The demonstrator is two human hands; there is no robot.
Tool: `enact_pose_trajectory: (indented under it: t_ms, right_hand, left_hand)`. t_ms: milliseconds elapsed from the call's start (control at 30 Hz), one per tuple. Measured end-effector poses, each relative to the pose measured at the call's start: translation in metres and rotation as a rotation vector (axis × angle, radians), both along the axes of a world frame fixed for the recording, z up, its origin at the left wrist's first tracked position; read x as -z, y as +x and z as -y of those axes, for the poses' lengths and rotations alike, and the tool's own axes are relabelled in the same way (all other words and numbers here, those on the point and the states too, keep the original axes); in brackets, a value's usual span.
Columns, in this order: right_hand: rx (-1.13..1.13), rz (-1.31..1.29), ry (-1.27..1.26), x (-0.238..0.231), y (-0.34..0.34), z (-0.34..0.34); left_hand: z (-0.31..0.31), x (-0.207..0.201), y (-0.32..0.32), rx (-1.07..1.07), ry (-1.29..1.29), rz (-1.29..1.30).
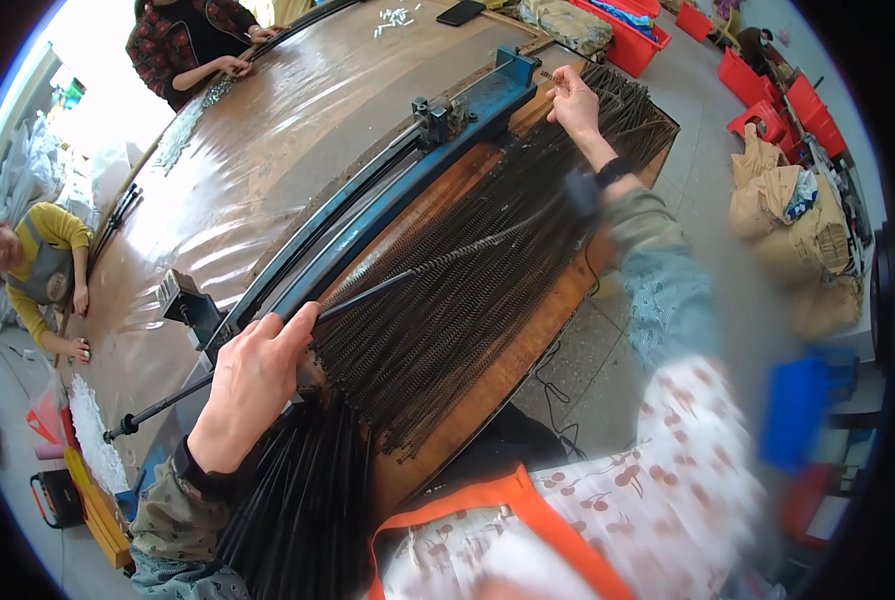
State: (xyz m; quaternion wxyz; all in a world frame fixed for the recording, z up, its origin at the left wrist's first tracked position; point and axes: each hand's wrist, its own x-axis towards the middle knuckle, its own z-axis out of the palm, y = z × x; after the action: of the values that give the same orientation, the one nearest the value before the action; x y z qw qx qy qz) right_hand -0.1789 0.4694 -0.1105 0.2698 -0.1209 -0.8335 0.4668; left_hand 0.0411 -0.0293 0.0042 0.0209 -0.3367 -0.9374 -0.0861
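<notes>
My left hand (258,380) is closed around a thin black rod (368,292), which slants from the lower left up to the right. At its lower left end is a dark round tip. Toward the upper right the rod runs into a coiled spring (473,247), whose far end blurs near my right wrist. My right hand (576,105) is raised past the far end of a blue metal bench fixture (353,235), its fingers pinched together; what they hold, if anything, I cannot make out. Under the rod lies a broad layer of dark springs (448,330) on a wooden board (513,355).
A bundle of black rods (293,500) is at my lower left. The large table (298,130) has a plastic cover. Two people stand at its far and left edges. Red crates (628,40) and brown sacks (788,220) lie on the right; a cable (558,395) hangs below the board.
</notes>
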Motion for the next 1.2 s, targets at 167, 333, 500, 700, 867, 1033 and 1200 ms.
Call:
enact_pose_trajectory:
  t_ms: [167,333,500,700,867,1033,1200]
  right_hand:
    - [0.067,-0.019,0.09,-0.008,0.0,0.007]
    - [0.081,-0.068,0.263,-0.001,-0.007,0.005]
    - [0.175,-0.135,0.411,0.015,-0.019,-0.025]
    - [0.022,-0.011,0.223,-0.009,-0.002,0.017]
    - [0.016,-0.029,0.162,-0.009,-0.001,0.02]
    - [-0.013,0.006,0.189,0.001,-0.006,0.009]
    - [0.222,-0.107,0.436,0.022,-0.017,-0.035]
  left_hand:
    - [0.007,-0.001,0.006,-0.018,0.018,0.017]
    - [0.011,0.004,0.009,-0.03,0.028,0.017]
    - [0.01,0.009,0.009,-0.009,0.043,0.001]
    - [0.016,0.009,0.013,-0.053,0.028,0.017]
    - [0.017,0.012,0.013,-0.051,0.021,0.029]
    - [0.017,0.013,0.012,-0.052,0.019,0.041]
    - [0.014,0.014,0.007,-0.023,0.09,0.062]
